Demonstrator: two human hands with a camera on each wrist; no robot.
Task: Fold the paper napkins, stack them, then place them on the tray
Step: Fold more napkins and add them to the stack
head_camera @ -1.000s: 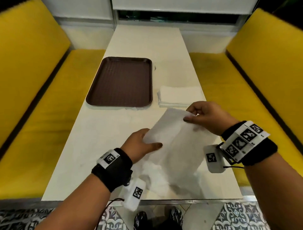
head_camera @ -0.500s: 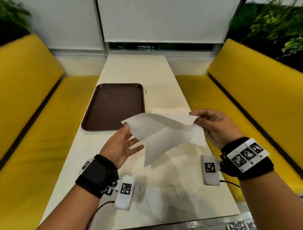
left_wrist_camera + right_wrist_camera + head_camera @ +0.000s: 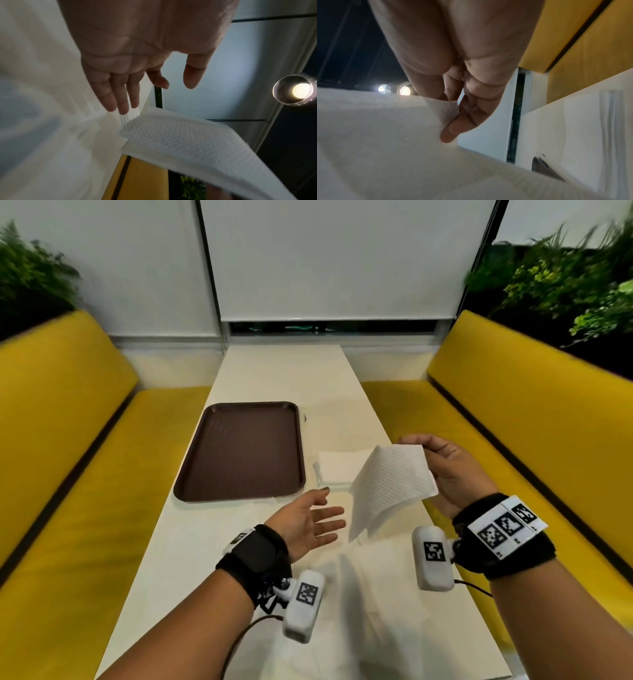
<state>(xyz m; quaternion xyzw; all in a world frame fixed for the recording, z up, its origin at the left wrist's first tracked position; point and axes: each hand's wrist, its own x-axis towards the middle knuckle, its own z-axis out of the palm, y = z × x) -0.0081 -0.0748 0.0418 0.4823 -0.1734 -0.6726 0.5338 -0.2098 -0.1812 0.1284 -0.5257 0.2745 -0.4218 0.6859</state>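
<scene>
A white embossed paper napkin (image 3: 390, 487) hangs in the air over the table's near right side, folded over. My right hand (image 3: 445, 470) pinches its top right corner between thumb and fingers; the pinch also shows in the right wrist view (image 3: 452, 121). My left hand (image 3: 308, 522) is palm up just left of the napkin, fingers straight, holding nothing; the napkin (image 3: 180, 142) hangs past its fingertips (image 3: 120, 106). A stack of folded napkins (image 3: 337, 470) lies flat on the table beside the brown tray (image 3: 239, 450). More unfolded napkins (image 3: 370, 587) lie near me.
The long white table (image 3: 281, 378) runs away from me between two yellow benches (image 3: 68, 440), the other bench (image 3: 531, 422) on the right. The tray sits on the table's left half. Plants stand behind both bench backs.
My left hand has let go of the napkin and dropped away, palm up. The right hand lifted the napkin, which now hangs folded from its corner. The head view has tilted up.
</scene>
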